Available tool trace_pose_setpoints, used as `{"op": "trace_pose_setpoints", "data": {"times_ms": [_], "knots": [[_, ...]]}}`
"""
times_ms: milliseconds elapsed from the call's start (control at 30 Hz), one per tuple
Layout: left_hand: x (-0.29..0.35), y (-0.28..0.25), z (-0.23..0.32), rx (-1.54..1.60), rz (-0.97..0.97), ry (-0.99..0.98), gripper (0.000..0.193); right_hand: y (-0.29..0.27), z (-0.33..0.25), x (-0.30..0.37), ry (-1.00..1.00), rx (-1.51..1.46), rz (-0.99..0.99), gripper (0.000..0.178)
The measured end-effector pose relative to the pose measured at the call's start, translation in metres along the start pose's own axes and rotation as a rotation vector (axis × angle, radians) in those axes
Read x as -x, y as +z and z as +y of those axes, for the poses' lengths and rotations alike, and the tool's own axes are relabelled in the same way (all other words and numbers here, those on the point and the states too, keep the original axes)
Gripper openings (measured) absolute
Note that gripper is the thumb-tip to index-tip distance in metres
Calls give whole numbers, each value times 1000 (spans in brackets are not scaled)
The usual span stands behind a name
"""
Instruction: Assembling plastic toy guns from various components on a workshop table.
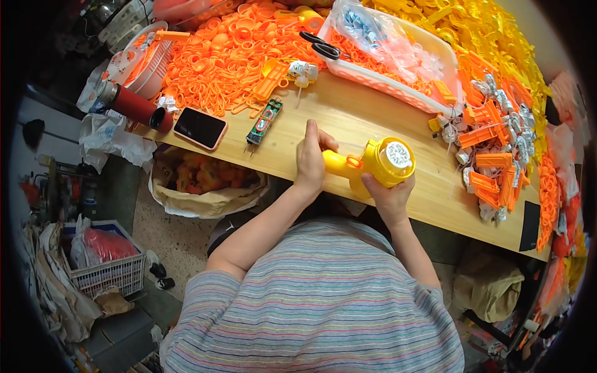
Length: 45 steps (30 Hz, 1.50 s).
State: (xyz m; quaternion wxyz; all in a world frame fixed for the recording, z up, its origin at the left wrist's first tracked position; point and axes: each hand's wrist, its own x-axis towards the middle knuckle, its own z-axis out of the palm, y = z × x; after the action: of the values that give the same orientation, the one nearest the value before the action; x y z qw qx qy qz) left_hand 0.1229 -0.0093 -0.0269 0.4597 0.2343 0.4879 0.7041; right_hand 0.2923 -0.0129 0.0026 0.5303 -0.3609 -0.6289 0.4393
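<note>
A yellow plastic toy with a round head (389, 163) is held just above the table's near edge. The head carries a white patterned disc on top, and a tubular handle with an orange ring at its base runs left. My right hand (390, 194) grips the head from the near right side, thumb toward me. My left hand (310, 158) is at the free end of the handle, closed against it with one finger pointing up; its palm side is hidden. Left of it on the table lies a small green circuit-board part (265, 122) with wires.
A phone (200, 128) and a red thermos (135, 107) lie at the left. Loose orange parts (217, 56) heap behind. A white tray (373, 87) with scissors (320, 46) stands at the back. Orange wired assemblies (494, 160) pile right, yellow parts (479, 28) beyond.
</note>
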Motion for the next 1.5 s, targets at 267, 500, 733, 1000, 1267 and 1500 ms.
{"op": "trace_pose_setpoints", "data": {"times_ms": [267, 500, 733, 1000, 1267, 1500], "knots": [[23, 7, 83, -480, -565, 469, 33, 3, -17, -7, 47, -32, -99, 60], [2, -11, 58, -247, -585, 219, 27, 23, -8, -25, 213, -147, -148, 60], [-41, -23, 84, -477, -644, 91, 28, 31, 19, -49, 359, -239, -212, 59], [-200, -76, 116, -920, -29, 461, 17, 30, 41, -64, 543, -317, -214, 56], [-330, -108, 116, -1304, 291, 778, 21, 25, 54, -69, 679, -381, -106, 59], [-354, -134, 117, -1630, 293, 842, 21, 26, 50, -76, 717, -391, -116, 59]]}}
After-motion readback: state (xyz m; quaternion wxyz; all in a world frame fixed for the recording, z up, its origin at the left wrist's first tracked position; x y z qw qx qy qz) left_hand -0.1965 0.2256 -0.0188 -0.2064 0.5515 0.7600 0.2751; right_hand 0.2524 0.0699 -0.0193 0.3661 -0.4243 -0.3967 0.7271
